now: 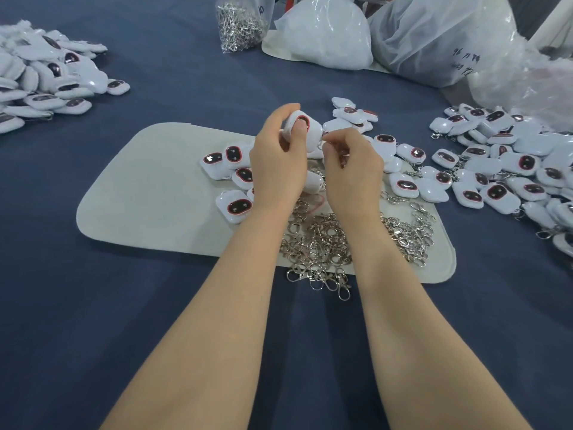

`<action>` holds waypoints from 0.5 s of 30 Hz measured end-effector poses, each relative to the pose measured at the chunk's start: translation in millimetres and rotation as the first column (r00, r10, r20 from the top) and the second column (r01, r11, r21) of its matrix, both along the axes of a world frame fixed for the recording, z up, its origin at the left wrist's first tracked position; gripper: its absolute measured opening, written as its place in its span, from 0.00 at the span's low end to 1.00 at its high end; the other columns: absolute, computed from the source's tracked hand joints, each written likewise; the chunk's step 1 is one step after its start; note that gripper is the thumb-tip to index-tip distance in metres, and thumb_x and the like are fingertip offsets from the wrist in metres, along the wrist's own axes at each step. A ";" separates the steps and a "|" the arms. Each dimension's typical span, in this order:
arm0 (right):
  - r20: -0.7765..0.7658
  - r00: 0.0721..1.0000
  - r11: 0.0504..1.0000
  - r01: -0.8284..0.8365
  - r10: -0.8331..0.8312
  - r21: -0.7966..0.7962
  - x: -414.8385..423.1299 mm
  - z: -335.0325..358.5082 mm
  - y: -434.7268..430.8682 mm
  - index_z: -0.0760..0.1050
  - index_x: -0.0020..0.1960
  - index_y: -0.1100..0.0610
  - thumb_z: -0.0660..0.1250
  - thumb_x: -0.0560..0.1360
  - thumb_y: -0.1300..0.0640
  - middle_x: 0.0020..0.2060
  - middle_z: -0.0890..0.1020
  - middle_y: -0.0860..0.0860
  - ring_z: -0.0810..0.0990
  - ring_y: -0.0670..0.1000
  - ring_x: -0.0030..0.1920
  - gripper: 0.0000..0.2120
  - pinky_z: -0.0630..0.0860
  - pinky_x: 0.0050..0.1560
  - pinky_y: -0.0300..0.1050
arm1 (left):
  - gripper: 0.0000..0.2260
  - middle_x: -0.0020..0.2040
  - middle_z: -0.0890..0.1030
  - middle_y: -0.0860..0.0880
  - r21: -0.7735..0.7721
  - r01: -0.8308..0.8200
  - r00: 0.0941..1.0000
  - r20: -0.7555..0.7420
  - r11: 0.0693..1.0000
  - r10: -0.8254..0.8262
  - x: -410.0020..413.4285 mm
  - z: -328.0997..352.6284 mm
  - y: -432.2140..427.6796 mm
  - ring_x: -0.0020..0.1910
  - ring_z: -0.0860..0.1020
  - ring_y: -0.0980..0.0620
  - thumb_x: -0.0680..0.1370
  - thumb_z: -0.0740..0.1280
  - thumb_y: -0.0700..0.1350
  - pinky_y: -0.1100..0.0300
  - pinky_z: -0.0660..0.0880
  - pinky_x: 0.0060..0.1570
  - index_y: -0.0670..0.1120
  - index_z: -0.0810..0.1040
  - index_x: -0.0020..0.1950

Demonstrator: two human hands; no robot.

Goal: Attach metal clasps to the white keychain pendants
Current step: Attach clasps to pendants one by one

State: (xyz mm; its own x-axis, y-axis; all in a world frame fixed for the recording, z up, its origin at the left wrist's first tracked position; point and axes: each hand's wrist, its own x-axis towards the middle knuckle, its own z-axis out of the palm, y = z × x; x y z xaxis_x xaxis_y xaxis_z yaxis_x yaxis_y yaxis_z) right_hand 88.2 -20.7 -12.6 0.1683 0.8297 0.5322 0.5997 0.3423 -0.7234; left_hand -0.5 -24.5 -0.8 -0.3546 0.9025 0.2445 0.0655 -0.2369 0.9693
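Head view: left hand [279, 159] grips a white pendant [298, 127] above the mat [148, 197], right hand [352, 164] fingers pinch a barely visible clasp [320, 146] at its corner; a loose pinch could drop it into the clasp pile [319, 240] below.

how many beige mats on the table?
2. The near mat lies centre, carrying pendants and loose clasps. The far mat is at top centre, mostly covered by a white plastic bag. More may be hidden under the larger bag beside it.
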 end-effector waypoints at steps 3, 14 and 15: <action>-0.143 0.989 0.995 -0.052 0.039 -0.082 -2.1 1.2 1.3 0.76 0.49 0.55 0.64 0.76 0.63 0.40 0.78 0.42 0.76 0.39 0.41 0.05 0.71 0.47 0.30 | 0.08 0.44 0.81 0.52 -0.065 -0.012 0.984 0.179 0.998 0.023 -2.4 -0.9 2.5 0.37 0.80 0.52 0.80 0.63 0.42 0.52 0.80 0.49 0.46 0.76 0.58; -0.298 0.955 0.998 -0.006 -0.012 -0.059 -3.7 2.1 3.1 0.73 0.48 0.55 0.65 0.76 0.62 0.40 0.78 0.44 0.78 0.45 0.44 0.04 0.73 0.48 0.35 | 0.08 0.39 0.79 0.49 -0.164 0.054 0.938 0.347 0.985 0.007 -2.1 -2.1 5.0 0.29 0.79 0.59 0.79 0.64 0.42 0.64 0.79 0.35 0.43 0.76 0.57; -0.292 0.956 0.999 0.005 -0.017 -0.044 -3.5 2.1 2.9 0.73 0.47 0.55 0.65 0.76 0.62 0.39 0.78 0.43 0.77 0.43 0.42 0.04 0.73 0.47 0.34 | 0.07 0.40 0.79 0.49 -0.164 0.056 0.937 0.350 0.985 0.005 -1.9 -1.8 4.6 0.29 0.79 0.60 0.79 0.64 0.42 0.65 0.78 0.34 0.43 0.76 0.57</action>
State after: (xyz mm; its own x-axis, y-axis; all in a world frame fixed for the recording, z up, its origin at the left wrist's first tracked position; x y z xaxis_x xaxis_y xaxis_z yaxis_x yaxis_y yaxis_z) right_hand 84.7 -17.8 -10.5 0.3203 0.8477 0.4228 0.3638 0.3020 -0.8811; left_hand -2.4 -19.9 -2.5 -0.3662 0.9294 -0.0467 -0.2870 -0.0650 0.9557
